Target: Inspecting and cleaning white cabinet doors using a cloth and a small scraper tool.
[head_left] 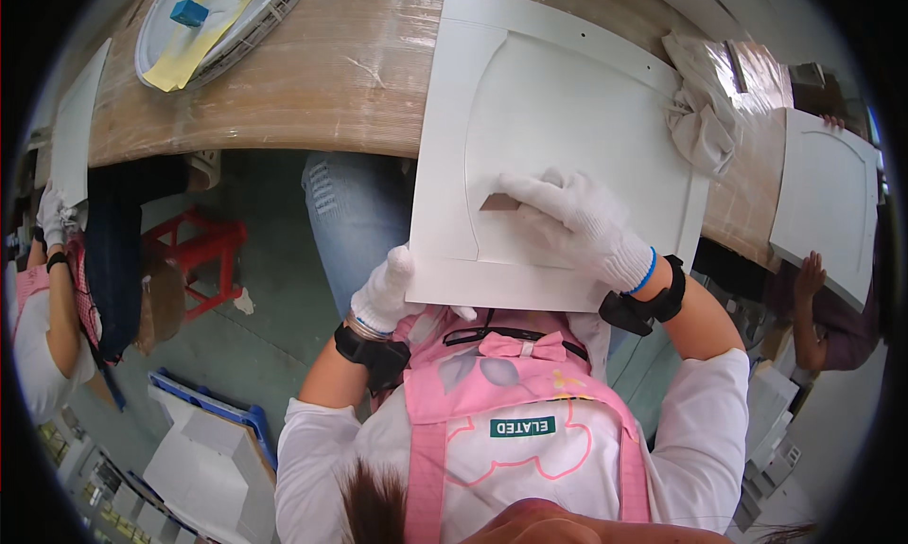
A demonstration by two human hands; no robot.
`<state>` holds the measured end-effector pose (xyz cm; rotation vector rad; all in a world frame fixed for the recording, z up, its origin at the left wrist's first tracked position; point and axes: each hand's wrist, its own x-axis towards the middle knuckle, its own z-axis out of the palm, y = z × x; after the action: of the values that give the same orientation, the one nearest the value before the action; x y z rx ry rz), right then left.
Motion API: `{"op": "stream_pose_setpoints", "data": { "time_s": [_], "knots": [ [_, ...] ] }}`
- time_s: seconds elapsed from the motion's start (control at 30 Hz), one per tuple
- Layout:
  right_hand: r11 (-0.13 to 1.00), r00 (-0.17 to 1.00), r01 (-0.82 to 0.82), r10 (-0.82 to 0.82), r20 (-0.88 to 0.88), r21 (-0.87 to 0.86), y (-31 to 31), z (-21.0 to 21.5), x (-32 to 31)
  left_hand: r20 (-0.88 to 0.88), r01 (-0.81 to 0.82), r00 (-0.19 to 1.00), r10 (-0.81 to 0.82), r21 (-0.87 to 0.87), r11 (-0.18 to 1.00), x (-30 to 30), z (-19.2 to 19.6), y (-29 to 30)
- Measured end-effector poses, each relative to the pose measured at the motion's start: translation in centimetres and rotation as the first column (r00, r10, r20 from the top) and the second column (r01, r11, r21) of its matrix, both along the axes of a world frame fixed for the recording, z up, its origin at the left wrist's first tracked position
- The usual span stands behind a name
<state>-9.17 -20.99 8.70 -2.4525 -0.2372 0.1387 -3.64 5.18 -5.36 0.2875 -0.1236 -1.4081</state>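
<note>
A white cabinet door panel (586, 137) with a recessed, curved-edged middle leans from my lap onto the table. My left hand (383, 293), in a white knitted glove, grips its near left corner, thumb along the edge and the other fingers mostly hidden. Over the recess lies my right hand (577, 218), gloved too, with its index finger stretched toward the left inner edge. Beneath those fingers, a small brown piece of sandpaper (497, 203) rests flat against the panel, partly covered.
The plastic-wrapped table (350, 80) carries a round white lid (274, 19) with a blue block (189, 13) and a yellow strip (175, 71). A crumpled cloth (705, 132) touches the panel's right side. Co-workers hold white panels at both sides; a red stool (203, 260) stands left.
</note>
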Motion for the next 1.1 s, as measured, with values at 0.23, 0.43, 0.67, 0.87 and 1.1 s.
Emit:
{"op": "stream_pose_setpoints", "data": {
  "time_s": [0.23,0.43,0.67,0.87,1.1],
  "knots": [
    [0.965,0.999,-0.022,0.033,0.041,-0.261,0.7,-0.4,0.1,-0.082,-0.030,0.996,0.037,0.083,0.996,0.1,1.4,-0.3],
    [0.949,0.994,-0.041,0.072,0.087,-0.313,0.2,-1.5,-0.8,-0.074,-0.025,0.997,0.031,0.076,0.997,0.2,1.3,-0.2],
    [0.945,0.993,-0.057,0.088,0.081,-0.323,0.9,-1.4,-1.7,-0.050,-0.019,0.998,0.024,0.100,0.995,0.1,0.8,0.2],
    [0.938,0.992,-0.025,0.065,0.104,-0.346,1.4,-1.7,-2.3,0.028,-0.031,0.999,0.026,0.202,0.979,0.1,2.2,-0.3],
    [0.946,0.993,0.010,0.029,0.117,-0.324,1.7,-2.0,-2.4,0.049,-0.005,0.999,-0.003,0.149,0.989,0.4,2.1,-0.3]
  ]
}}
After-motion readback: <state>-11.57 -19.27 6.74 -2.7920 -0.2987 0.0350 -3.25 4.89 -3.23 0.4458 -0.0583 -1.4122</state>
